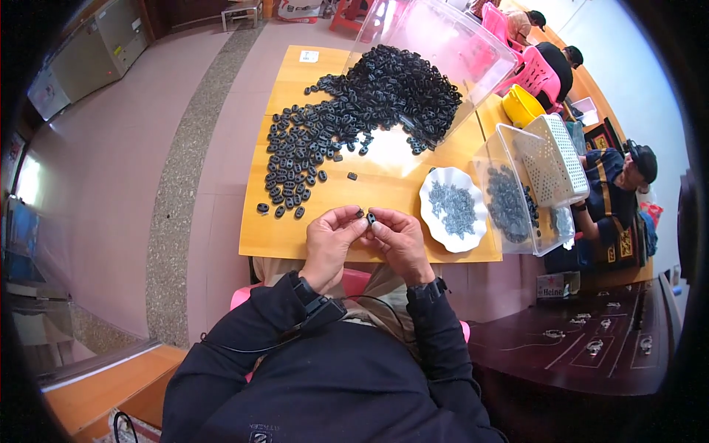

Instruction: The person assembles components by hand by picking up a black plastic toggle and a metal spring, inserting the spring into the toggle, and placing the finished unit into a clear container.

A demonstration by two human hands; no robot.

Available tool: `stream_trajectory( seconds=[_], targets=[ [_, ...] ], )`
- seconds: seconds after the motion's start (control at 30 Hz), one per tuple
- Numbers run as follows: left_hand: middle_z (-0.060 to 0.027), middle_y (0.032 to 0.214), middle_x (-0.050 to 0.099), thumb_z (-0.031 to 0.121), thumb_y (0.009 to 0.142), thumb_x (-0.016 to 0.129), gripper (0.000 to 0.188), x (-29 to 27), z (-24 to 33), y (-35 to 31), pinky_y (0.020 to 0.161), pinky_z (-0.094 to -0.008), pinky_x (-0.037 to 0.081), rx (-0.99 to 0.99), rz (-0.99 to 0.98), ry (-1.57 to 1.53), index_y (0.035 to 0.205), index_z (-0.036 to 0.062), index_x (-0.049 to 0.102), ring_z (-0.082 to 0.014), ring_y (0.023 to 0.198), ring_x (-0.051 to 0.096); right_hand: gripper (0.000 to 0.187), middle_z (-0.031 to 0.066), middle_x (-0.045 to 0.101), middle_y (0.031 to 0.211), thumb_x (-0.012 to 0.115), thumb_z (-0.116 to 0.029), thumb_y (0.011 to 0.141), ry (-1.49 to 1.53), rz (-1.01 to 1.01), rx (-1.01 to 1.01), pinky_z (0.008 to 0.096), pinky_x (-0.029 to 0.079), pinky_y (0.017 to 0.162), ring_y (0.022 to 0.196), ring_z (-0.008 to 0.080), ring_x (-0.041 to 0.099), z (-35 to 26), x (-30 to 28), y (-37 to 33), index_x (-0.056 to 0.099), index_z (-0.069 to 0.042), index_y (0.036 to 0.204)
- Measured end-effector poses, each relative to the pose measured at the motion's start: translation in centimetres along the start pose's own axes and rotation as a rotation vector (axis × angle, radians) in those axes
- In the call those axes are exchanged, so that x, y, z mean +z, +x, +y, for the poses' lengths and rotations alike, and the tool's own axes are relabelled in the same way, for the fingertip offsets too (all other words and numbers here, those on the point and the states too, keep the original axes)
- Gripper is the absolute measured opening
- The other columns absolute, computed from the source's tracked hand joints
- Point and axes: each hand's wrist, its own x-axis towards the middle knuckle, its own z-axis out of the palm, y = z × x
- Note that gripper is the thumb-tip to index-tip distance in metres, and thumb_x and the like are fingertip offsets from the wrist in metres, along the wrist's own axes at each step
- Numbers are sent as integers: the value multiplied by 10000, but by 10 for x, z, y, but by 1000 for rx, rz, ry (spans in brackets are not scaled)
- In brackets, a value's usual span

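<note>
Near the table's front edge, my left hand (331,238) and my right hand (399,238) meet with fingertips almost touching. Between my right thumb and forefinger is a small black two-hole plastic piece (371,218). My left thumb and forefinger pinch a tiny dark part (360,213), too small to make out. A lone black piece (352,176) lies just beyond my hands. To their left and farther back spreads a large heap of black two-hole pieces (402,88). Right of my right hand, a white scalloped dish (436,235) holds many small greyish parts.
A big clear bin (484,63) lies tipped behind the heap. At the right stand a clear box (543,240) with black pieces, a white perforated basket (555,159) and a yellow bowl (522,107). Several people sit along the right, one person (617,177) close to the box.
</note>
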Motion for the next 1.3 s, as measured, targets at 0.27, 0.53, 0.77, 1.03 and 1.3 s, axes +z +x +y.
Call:
stream_trajectory(
  seconds=[0.27, 0.53, 0.77, 1.03, 1.3],
  targets=[
    [-84, 982, 647, -25, 841, 653, 256, 0, 1, 0, 738, -242, 535, -21, 29, -1, 1086, -24, 578, -132, 841, 630, 283, 122, 664, 997, 599, -13, 902, -7, -14, 20, 310, 581, 770, 827, 184, 670, 0, -2, -2, 575, 38, 1180],
    [-81, 971, 641, -38, 833, 651, 256, -1, 3, 0, 748, -245, 532, -41, 38, -27, 1077, -21, 575, -140, 847, 630, 276, 121, 662, 998, 606, 6, 893, -141, -23, -21, 312, 572, 786, 852, 182, 668, 2, 0, -1, 575, 48, 1164],
    [-80, 959, 636, -41, 835, 646, 252, 1, 6, -1, 760, -252, 531, -80, 25, -71, 1077, -21, 578, -145, 842, 625, 274, 106, 662, 996, 605, 25, 878, -214, 19, -101, 305, 568, 786, 850, 165, 662, 4, 3, -2, 574, 49, 1149],
    [-75, 956, 634, -39, 840, 644, 243, 1, 7, -1, 751, -253, 538, -86, 15, -53, 1074, -13, 586, -144, 835, 627, 275, 111, 660, 994, 597, 42, 856, -190, 75, -47, 302, 570, 789, 858, 166, 663, -4, 11, -4, 581, 49, 1131],
    [-66, 958, 635, -28, 842, 651, 242, 1, 7, -1, 758, -248, 531, -82, 41, -56, 1075, -14, 585, -130, 829, 625, 199, 124, 666, 960, 604, 24, 879, -104, 39, 5, 319, 585, 773, 826, 177, 672, -2, 3, -2, 597, 45, 1076]
  ],
)
